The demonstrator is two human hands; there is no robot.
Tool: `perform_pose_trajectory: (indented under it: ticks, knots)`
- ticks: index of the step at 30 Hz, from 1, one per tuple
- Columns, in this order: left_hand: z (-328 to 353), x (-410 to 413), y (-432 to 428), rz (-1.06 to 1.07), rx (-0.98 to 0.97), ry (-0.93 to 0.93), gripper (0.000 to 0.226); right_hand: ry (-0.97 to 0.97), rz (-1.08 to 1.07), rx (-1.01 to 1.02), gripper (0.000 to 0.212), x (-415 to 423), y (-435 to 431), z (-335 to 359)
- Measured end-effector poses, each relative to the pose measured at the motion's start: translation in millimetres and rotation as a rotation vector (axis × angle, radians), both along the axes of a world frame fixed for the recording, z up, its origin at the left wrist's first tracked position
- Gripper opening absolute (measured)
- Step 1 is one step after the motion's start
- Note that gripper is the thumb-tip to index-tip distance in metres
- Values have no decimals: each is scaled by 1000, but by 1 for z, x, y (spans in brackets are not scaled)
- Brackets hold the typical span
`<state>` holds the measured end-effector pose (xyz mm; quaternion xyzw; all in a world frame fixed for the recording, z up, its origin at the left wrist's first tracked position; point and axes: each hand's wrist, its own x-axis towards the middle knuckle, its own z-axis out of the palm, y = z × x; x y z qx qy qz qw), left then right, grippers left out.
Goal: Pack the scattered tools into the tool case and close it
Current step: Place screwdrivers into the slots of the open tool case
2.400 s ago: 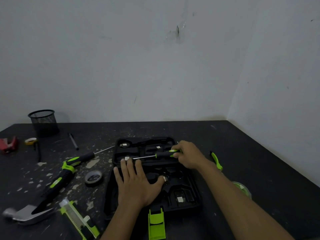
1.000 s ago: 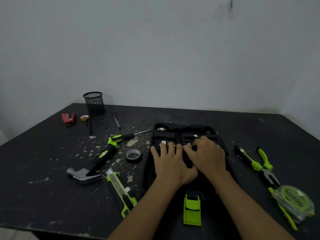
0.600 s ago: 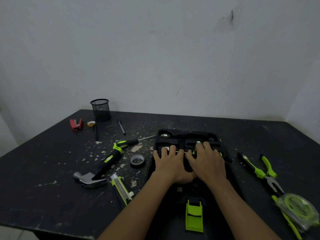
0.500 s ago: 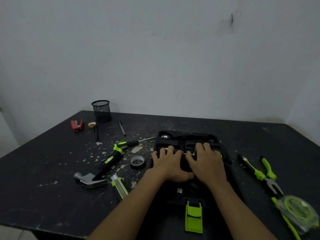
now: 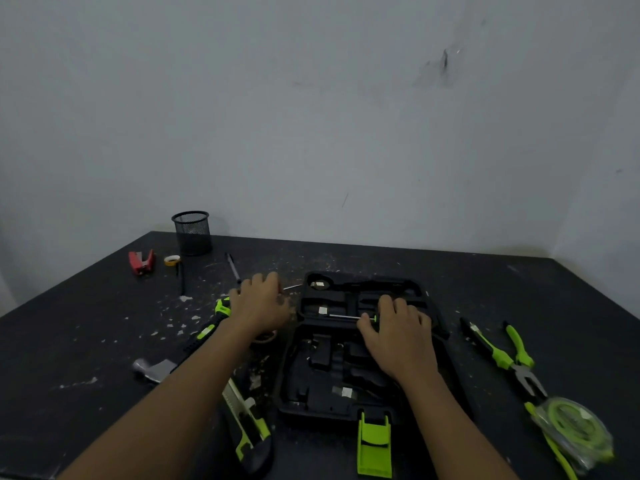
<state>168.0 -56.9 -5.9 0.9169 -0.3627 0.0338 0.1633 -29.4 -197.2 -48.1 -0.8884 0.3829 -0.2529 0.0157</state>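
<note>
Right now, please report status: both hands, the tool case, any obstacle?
Left hand over second green-black screwdriver, grip unclear. Right hand pressing slim green-handled screwdriver into open black plastic tool case. No obstacle.

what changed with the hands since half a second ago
The left hand left the tool case and moved left, over the second screwdriver beside it; whether it grips it isn't clear. The right hand stayed pressing the small screwdriver into its slot. Pliers unmoved.

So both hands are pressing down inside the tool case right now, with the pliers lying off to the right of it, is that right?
Not quite. In the head view only the right hand is pressing inside the tool case; the left hand is outside it, over the screwdriver lying left of the case. The pliers do lie to the right.
</note>
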Motion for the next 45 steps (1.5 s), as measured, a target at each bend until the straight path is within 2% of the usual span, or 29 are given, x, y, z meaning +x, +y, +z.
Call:
perform_pose_trajectory:
  ticks: [3, 6, 14, 19, 22, 25, 28, 30, 32, 35, 40, 45]
  knots:
    - [-3, 16, 3, 44, 157, -17, 43, -2, 5, 7, 41, 0, -1, 1]
    - [-8, 27, 3, 99, 253, 22, 46, 5, 7, 21, 40, 0, -1, 1]
    - [-15, 41, 10, 90, 74, -126, 26, -26, 20, 60, 41, 1, 0, 3]
    - [-10, 51, 13, 88, 8, -86, 10, -37, 23, 69, 39, 1, 2, 5]
    - [-7, 59, 15, 63, -107, -110, 13, -47, 28, 79, 36, 0, 2, 6]
    - [-3, 60, 11, 4, -342, -85, 13, -55, 33, 86, 32, -1, 2, 6]
    - [6, 47, -3, -116, -560, -43, 19, -58, 36, 94, 33, -1, 2, 7]
    - [16, 27, -16, -258, -657, 64, 19, -64, 40, 112, 31, -1, 2, 6]
    - [23, 5, -29, -414, -638, 167, 17, -92, 47, 130, 23, -2, 2, 6]
    - [16, -22, -48, -546, -477, 232, 17, -184, 20, 166, 20, -3, 0, 7]
    - [-13, -36, -62, -453, -327, 135, 19, -305, -58, 233, 32, -3, -3, 7]
    - [-34, -34, -61, -385, -335, -12, 23, -318, -143, 251, 49, -3, -7, 7]
